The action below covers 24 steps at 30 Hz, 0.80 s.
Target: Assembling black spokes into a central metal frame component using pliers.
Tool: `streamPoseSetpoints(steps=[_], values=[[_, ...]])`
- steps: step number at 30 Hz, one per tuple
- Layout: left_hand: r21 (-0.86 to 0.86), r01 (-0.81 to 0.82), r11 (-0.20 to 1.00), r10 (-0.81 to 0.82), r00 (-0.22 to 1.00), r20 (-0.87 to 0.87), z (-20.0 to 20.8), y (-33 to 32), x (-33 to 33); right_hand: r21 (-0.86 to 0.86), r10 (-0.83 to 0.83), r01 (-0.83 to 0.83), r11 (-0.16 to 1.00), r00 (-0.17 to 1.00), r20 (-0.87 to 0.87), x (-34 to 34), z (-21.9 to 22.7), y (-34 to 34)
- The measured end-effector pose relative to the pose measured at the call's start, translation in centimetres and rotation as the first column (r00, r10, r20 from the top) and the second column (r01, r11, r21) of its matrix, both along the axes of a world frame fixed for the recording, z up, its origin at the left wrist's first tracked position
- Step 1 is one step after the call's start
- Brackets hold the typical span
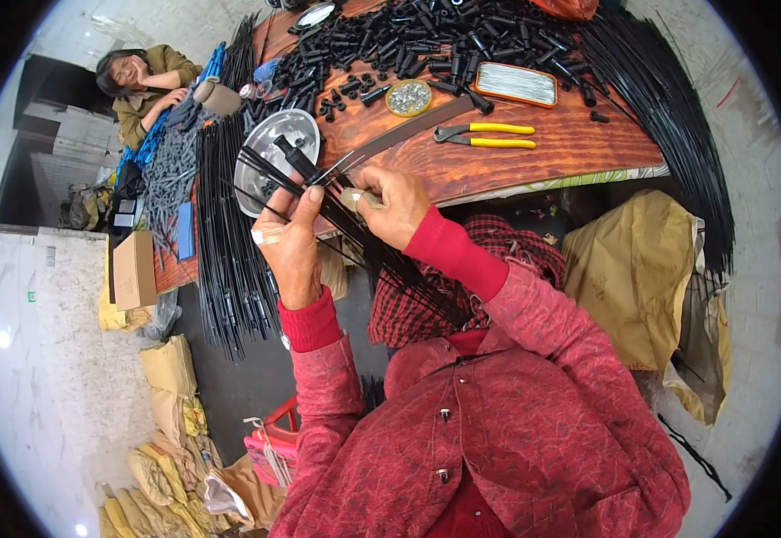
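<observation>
Holds a bunch of thin black sticks, left hand closed tight on the bunch, just beside one black tube, with the right hand curled close by, cannot tell on what. Seems only partway done with this tube, cannot tell if joined to a stick or not. Leaves lots to do, judging by more long sticks past the shiny bowl and the big heap of loose tubes on the table.
</observation>
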<state>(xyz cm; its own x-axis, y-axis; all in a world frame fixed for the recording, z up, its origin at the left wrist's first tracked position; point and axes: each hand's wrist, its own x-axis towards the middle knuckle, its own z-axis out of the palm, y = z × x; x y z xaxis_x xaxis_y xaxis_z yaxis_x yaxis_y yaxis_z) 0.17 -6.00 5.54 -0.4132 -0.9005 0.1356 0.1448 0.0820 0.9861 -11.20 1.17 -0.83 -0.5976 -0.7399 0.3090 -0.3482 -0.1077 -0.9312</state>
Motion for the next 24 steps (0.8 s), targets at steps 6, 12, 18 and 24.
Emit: streamPoseSetpoints(steps=[6, 12, 18, 24], values=[[-0.037, -0.006, 0.999, 0.006, 1.000, 0.016, 0.1, 0.2, -0.1, -0.041, 0.069, -0.066, 0.997, 0.995, 0.077, -0.1, 1.1, 0.8], [-0.029, 0.025, 0.999, -0.024, 1.000, 0.019, 0.1, 0.2, -0.2, -0.028, 0.088, -0.086, 0.996, 0.993, 0.084, -0.4, 0.7, 0.5], [-0.031, 0.068, 0.997, -0.068, 0.998, -0.007, -0.2, 0.0, 0.1, 0.011, 0.120, -0.123, 0.992, 0.980, 0.159, -1.1, 0.4, 0.1], [-0.027, 0.080, 0.996, -0.081, 0.996, -0.026, -0.5, 0.2, 0.1, -0.023, 0.242, -0.253, 0.967, 0.887, 0.394, -1.5, -1.9, -1.2]])
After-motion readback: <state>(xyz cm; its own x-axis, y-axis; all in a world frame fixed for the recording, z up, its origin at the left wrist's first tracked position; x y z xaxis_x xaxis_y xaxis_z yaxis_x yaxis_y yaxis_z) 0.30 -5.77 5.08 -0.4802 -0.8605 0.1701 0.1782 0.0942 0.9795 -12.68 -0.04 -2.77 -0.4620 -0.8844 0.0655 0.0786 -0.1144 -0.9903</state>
